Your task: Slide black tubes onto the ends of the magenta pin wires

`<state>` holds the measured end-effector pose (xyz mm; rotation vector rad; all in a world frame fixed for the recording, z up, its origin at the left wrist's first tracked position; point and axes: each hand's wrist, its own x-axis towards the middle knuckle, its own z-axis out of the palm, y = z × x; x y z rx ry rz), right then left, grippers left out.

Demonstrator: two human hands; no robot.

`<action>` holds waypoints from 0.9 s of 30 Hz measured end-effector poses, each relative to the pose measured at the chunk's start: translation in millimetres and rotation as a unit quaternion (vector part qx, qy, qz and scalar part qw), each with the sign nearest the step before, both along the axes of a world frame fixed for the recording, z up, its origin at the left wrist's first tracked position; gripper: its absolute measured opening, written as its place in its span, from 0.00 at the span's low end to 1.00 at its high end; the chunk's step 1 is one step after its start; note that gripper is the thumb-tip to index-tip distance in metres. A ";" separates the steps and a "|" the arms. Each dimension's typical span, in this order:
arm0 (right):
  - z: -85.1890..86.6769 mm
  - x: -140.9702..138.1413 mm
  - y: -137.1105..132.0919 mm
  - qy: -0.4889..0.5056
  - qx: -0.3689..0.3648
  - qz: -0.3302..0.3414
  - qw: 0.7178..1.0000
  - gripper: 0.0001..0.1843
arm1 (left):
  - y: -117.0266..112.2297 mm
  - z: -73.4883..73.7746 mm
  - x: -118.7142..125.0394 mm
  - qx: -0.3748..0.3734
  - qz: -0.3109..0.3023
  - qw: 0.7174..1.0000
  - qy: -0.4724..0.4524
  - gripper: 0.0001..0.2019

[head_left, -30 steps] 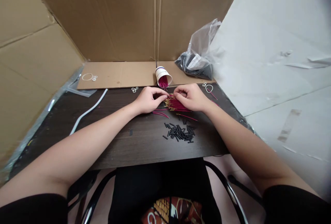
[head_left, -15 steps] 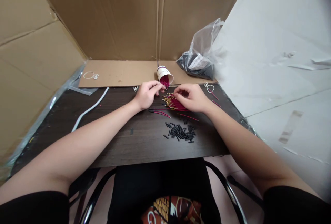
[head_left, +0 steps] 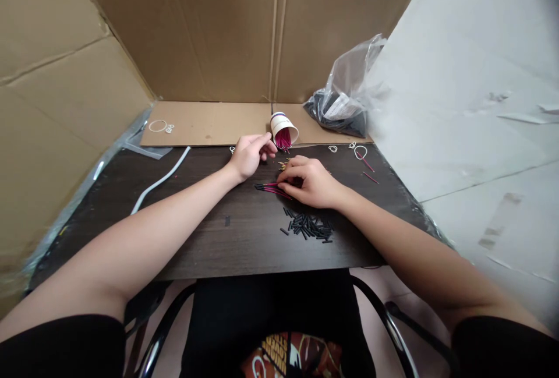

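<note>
**Counter (head_left: 205, 255) boxed in on three sides**

Back wall (head_left: 209, 28): brown cardboard, double vertical ridge (head_left: 279, 34) near mid-view. Left wall (head_left: 56, 110): lighter cardboard, crossed by a slanting crease, meeting the back wall in a corner. Right side: white surface (head_left: 463, 75) with a thin dark seam, some wrinkles and a brownish tape patch (head_left: 502, 218); wall or sheet, cannot tell. Counter top: dark wood grain, dull sheen. Flat cardboard strip (head_left: 192, 127) lies along its rear. Clear film (head_left: 94, 177) at left edge, catching highlights. Below the front edge: glossy black chair frame (head_left: 154, 348) curving up at either side; pale pinkish floor (head_left: 399, 285) beyond. Light: diffuse, brightest on the white surface.
</note>
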<state>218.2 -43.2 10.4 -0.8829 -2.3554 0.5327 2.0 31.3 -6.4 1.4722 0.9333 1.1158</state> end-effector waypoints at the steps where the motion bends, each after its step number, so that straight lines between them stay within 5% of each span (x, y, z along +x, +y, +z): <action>1: -0.1 0.4 0.3 -0.002 0.002 0.003 1.000 0.07 | -0.2 0.3 0.0 0.002 -0.002 1.000 0.002 0.23; 12: 8.3 8.2 2.5 0.035 -0.011 -0.004 0.999 0.07 | -3.8 5.4 -1.3 0.011 -0.025 0.999 0.017 0.21; 20: 23.0 29.5 12.2 0.072 -0.026 -0.072 0.995 0.07 | -10.5 15.6 -6.8 0.046 -0.133 0.989 0.038 0.26; 27: 24.5 39.8 19.8 0.068 -0.028 -0.097 0.993 0.08 | -21.8 16.8 0.3 0.075 -0.166 0.978 0.099 0.14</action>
